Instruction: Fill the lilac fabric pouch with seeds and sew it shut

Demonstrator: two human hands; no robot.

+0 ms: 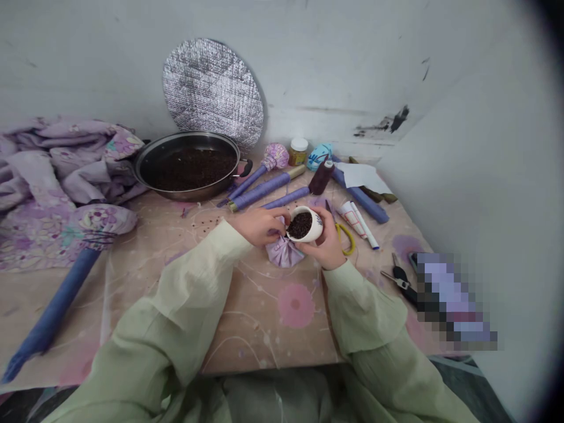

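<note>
A small purple cloth pouch [284, 252] rests on the table in front of me, its neck gathered upward. My left hand [263, 225] is closed on the gathered top of the pouch. Tilted toward the pouch mouth is a white cup [314, 227], which my right hand [328, 242] grips around its side. Dark brown granules [300, 225] fill much of the cup. The cup rim is right beside my left fingers and partly covers the pouch opening, so I cannot tell whether granules are passing into it.
A wide pan [187, 188] of dark granules stands back left, near floral cloth [66, 158] and a cloth-headed stick [61, 305]. Behind my hands lie wrapped sticks [264, 189], a thread spool [321, 179] and a jar [298, 153]. Yellow-handled scissors [350, 241], marker [365, 226] and keys [400, 282] lie right.
</note>
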